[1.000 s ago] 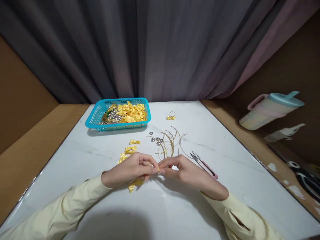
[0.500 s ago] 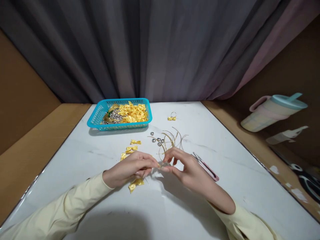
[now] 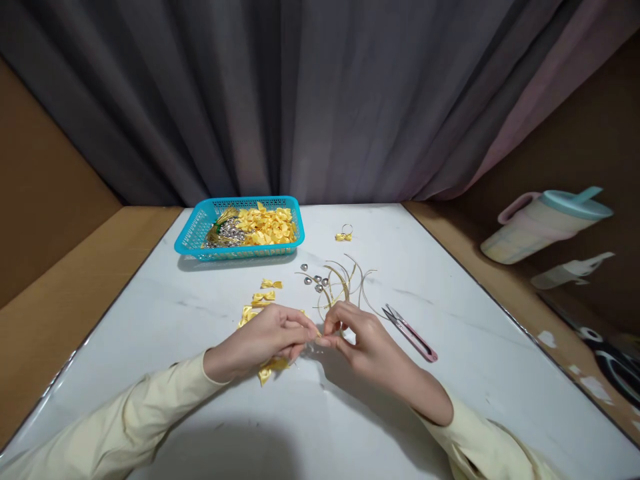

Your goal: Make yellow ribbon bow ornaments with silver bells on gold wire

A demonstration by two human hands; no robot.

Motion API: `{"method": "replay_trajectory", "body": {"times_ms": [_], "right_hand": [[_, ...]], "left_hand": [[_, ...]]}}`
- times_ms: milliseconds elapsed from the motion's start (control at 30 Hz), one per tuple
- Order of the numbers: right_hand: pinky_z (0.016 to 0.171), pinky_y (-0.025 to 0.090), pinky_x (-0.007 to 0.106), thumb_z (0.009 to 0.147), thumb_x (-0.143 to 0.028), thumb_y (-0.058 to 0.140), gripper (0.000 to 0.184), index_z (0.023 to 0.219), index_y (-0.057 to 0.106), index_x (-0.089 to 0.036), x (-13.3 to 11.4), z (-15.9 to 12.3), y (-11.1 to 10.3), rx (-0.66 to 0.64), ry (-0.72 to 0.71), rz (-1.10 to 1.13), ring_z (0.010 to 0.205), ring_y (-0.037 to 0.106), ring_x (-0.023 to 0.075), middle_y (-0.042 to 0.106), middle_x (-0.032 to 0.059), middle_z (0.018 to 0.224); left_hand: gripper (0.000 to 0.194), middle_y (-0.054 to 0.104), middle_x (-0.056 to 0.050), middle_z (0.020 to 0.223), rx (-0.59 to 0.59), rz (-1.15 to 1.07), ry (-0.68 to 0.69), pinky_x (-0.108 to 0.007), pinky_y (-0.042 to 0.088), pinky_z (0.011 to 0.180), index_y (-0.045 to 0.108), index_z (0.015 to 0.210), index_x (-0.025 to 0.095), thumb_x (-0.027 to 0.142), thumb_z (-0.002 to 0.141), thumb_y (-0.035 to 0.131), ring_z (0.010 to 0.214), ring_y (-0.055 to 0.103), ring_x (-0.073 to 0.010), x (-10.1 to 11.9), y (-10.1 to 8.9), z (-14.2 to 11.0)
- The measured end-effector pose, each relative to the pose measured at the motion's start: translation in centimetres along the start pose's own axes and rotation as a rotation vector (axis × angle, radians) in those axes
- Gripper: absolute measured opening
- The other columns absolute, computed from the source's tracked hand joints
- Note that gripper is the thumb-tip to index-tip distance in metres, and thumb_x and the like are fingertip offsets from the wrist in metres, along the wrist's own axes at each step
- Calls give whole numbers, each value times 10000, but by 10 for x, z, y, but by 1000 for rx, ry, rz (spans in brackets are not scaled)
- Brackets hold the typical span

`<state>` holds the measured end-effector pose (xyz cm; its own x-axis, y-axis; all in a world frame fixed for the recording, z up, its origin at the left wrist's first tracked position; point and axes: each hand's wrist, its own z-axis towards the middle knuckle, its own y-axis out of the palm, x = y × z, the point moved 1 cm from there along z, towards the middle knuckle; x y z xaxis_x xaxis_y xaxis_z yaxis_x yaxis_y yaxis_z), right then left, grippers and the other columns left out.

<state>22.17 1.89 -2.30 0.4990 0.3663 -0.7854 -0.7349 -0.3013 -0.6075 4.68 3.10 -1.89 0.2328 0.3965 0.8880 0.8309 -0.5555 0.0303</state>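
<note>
My left hand [image 3: 265, 337] is closed in a pinch, and a small yellow piece [image 3: 319, 335] shows at its fingertips; too little of it is visible to tell its kind. Meeting it from the other side, my right hand [image 3: 367, 337] pinches thumb and forefinger at the same spot. A yellow ribbon bow [image 3: 267, 373] shows just below my left hand, partly covered by it. More yellow bows [image 3: 263, 299] lie beyond that hand. Past the fingers are several silver bells [image 3: 319, 288] and loose gold and silver cords [image 3: 345, 277].
A blue basket [image 3: 183, 245] of bows, bells and gold cords stands at the back left. A bow with a ring [image 3: 344, 237] lies at the back. Pink-handled thread snips [image 3: 413, 335] lie right of my right hand. A tumbler [image 3: 535, 227] and white bottle [image 3: 565, 275] stand on the right.
My right hand has shifted slightly left and closed in on my left fingertips, uncovering more of the snips. My left hand has barely moved.
</note>
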Motion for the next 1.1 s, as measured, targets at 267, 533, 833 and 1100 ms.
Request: {"method": "replay_trajectory", "body": {"times_ms": [267, 533, 833, 1100], "right_hand": [[572, 378, 240, 886, -338, 461, 243, 737, 545, -165, 0, 6, -12, -167, 291, 210, 632, 489, 130, 559, 6, 695], [640, 410, 266, 785, -358, 644, 202, 763, 558, -177, 1, 5, -10, -24, 36, -26, 695, 520, 150, 598, 26, 772], [600, 426, 233, 873, -216, 498, 48, 916, 503, -196, 1, 1, 7, -51, 25, 58, 648, 597, 139, 680, 9, 737], [514, 397, 232, 866, -212, 460, 105, 918, 549, -192, 1, -2, 7, 36, -52, -109, 507, 562, 139, 686, 15, 635]], "left_hand": [[172, 478, 69, 448, 14, 108, 56, -188, 259, 427, 613, 770, 132, 299, 763, 572, 403, 338, -58, 1, 0, -3], [160, 426, 72, 427, 36, -1, 5, -200, 173, 410, 621, 719, 118, 264, 736, 558, 391, 263, -53, 6, -1, -2], [202, 479, 49, 475, -124, -90, -23, -213, 126, 408, 661, 775, 116, 296, 771, 571, 392, 202, -45, 5, -4, -5], [247, 508, 48, 512, -171, -104, -49, -232, 113, 432, 620, 936, 123, 296, 763, 584, 400, 179, -42, 11, -8, -8]]}}
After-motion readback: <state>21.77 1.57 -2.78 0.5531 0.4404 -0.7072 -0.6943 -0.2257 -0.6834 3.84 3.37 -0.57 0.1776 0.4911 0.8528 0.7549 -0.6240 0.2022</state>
